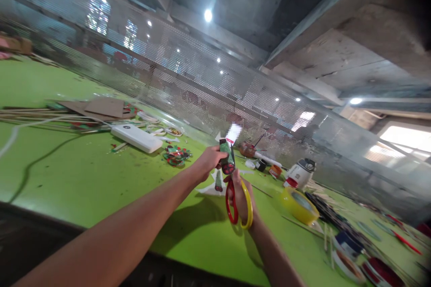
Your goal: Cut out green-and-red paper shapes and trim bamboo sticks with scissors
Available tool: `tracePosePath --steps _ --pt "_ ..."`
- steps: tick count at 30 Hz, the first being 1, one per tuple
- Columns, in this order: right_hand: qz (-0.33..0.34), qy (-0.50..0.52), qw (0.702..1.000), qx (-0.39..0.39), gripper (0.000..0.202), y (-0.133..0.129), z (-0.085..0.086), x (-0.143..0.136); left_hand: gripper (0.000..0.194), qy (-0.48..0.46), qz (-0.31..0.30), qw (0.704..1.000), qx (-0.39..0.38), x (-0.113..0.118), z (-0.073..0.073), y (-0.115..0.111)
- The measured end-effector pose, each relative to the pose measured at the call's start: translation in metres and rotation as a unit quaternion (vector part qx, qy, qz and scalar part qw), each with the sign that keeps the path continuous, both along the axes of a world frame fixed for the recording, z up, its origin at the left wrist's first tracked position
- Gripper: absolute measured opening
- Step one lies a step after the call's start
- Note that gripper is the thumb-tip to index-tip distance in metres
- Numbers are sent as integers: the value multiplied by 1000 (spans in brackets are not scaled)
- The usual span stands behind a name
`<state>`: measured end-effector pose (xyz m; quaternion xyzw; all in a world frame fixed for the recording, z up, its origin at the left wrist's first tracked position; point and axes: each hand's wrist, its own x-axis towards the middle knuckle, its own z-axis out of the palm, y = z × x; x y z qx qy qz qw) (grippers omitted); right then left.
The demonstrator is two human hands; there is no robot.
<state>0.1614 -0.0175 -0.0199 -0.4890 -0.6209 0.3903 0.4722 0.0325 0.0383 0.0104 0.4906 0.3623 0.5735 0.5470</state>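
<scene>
My left hand pinches a small green and red patterned piece above the table. My right hand is wrapped round scissors with one red and one yellow handle loop. The scissor blades reach up beside the patterned piece; whether they touch it is hard to tell. Just below, a white sheet with a similar green and red print lies on the green table. Behind the hands is a bright white item, partly blurred.
At the left are a white power bank, sticks, brown card and a pile of patterned cutouts. Yellow tape, a white bottle, paint pots and more sticks lie right. A mesh screen stands behind.
</scene>
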Motion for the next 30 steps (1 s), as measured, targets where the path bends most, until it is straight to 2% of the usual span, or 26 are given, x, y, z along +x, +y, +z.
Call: tracePosePath --steps 10,15,30 --pt "-8 -23 1000 13 50 -1 2 -1 5 -48 -13 999 -2 -2 5 -5" --pt "1 -26 1000 16 49 -2 3 -1 4 -31 -5 999 7 -5 7 -4" --pt "-9 -39 999 24 55 -5 5 -2 6 -6 -38 999 1 -14 9 0"
